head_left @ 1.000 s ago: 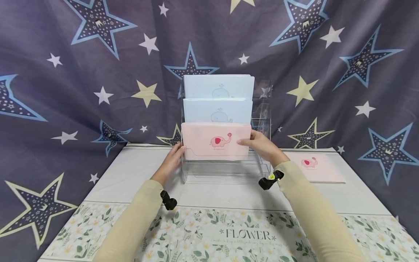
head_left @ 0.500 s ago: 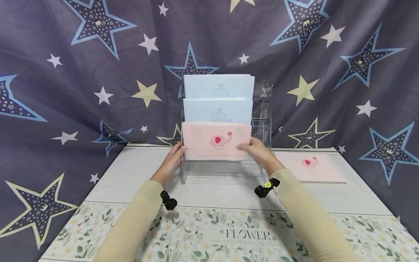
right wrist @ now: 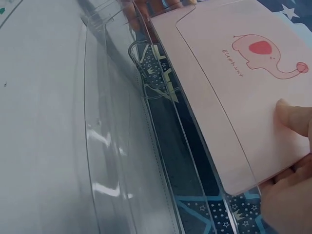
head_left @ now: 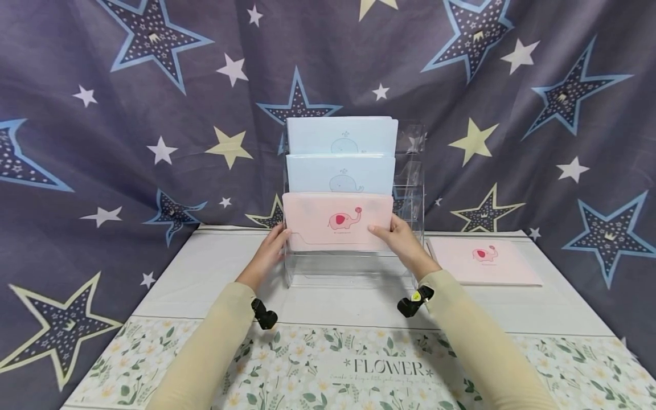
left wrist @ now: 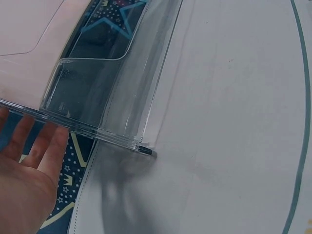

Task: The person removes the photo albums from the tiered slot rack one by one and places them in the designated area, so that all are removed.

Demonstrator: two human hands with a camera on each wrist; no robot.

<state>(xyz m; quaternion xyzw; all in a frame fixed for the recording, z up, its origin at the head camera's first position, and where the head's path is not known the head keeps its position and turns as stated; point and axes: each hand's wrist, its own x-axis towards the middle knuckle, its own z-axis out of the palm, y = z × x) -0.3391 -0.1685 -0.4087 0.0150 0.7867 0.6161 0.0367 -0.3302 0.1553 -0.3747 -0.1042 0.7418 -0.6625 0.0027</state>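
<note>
A pink notebook (head_left: 338, 222) with a red elephant on its cover stands upright in a low tier of a clear acrylic rack (head_left: 353, 265). My right hand (head_left: 405, 239) pinches its right edge, thumb on the cover, fingers behind. In the right wrist view, the notebook's (right wrist: 229, 73) lower edge sits behind the tier's clear front lip. My left hand (head_left: 267, 253) rests against the rack's left side; in the left wrist view its fingers (left wrist: 52, 151) press on the outer side panel. Light blue notebooks with whale drawings fill two higher tiers, the front one (head_left: 338, 172) just above the pink notebook.
Another pink elephant notebook (head_left: 504, 270) lies flat on the white table (head_left: 230, 245) right of the rack. A floral mat (head_left: 307, 364) marked FLOWER covers the near part. A dark star-patterned curtain (head_left: 205, 34) hangs close behind the rack.
My right hand has shifted slightly left and down along the pink notebook's right edge, still pinching it. The left hand and the rack stay in place.
</note>
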